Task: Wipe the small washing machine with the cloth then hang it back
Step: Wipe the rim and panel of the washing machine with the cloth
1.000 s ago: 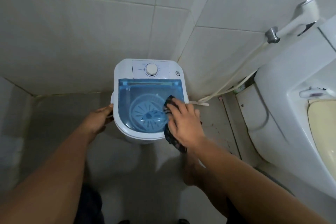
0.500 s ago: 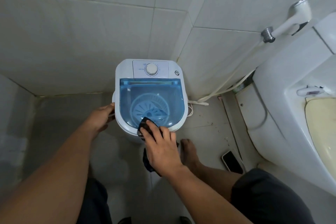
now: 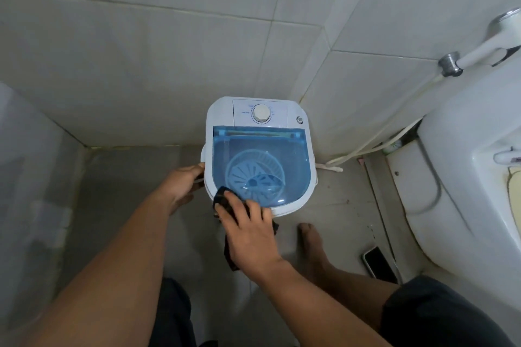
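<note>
Fingers (image 3: 255, 207) of the right hand (image 3: 248, 231) lie spread and fairly straight over the dark cloth (image 3: 222, 198), pressing it flat on the near left corner of the small washing machine (image 3: 259, 155), where the blue lid (image 3: 262, 149) meets the white rim. A loose tail of the cloth hangs off the near edge of the machine under the palm. At the left side of the machine the left hand (image 3: 183, 183) has its fingers curled at the rim, seemingly steadying it, though I cannot tell how firm that hold is. From where I stand the worry is the machine itself: it looks light, and a hard push along the near edge could slide or tip it on the floor (image 3: 118, 177) if that left hold slackens. With only flat pressure on it, the cloth could bunch or slip out and drop off the near edge. A phone (image 3: 376, 262) lies on the floor to the near right of the machine, close by a bare foot (image 3: 310, 242), so a shift of stance might catch it. At the far end of the machine the dial (image 3: 260, 113) could get nudged when the wiping reaches there.
</note>
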A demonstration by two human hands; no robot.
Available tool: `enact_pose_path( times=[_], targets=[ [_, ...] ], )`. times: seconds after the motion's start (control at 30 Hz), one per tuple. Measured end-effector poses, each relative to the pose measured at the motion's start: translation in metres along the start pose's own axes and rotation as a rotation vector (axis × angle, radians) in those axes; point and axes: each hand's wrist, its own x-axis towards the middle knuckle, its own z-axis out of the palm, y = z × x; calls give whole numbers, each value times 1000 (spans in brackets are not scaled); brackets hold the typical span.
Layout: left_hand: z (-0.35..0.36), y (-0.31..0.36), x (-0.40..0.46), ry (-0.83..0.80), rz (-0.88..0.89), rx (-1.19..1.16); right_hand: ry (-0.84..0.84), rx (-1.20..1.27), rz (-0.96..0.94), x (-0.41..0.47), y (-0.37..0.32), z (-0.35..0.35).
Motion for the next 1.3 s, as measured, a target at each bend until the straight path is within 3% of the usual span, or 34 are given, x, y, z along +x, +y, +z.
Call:
enact_pose_path(
  times=[0.13, 0.33, 0.4, 0.57, 0.67, 0.73, 0.87, 0.9, 1.03, 1.1, 1.17, 1.23, 1.3],
  targets=[
    [-11, -12, 7, -109, -52, -98, -70, -16, -107, 46, -14, -4],
    [-10, -10, 6, -100, -6, -72, -17, 30, -200, 12, 62, -21],
    [-8, -9, 7, -80, 16, -78, 30, 54, -76, -4, 86, -23],
    [-8, -15, 15, -80, 28, -114, 160, 69, 550, 17, 105, -26],
    [-11, -17, 20, -102, 59, -139, 185, 82, 710, 73, 88, -27],
    [-10, -20, 23, -113, 78, -147, 135, 60, 569, 113, 60, -25],
    [-12, -30, 34, -76, 128, -184, -33, -75, -149, 178, 34, -19],
    [-13, -32, 37, -74, 133, -172, -44, -107, -168, 199, 45, -20],
    [-23, -35, 46, -105, 137, -137, 2, -135, 264, 272, 76, -36],
    [-25, -35, 48, -123, 134, -126, -47, -150, 342, 285, 65, -42],
    [-25, -34, 50, -125, 119, -142, -81, -221, 152, 275, 46, -39],
    [-26, -36, 51, -101, 122, -173, -133, -246, -257, 244, 33, -30],
    [-26, -38, 52, -96, 128, -194, -208, -235, -500, 223, 39, -25]
  ],
)
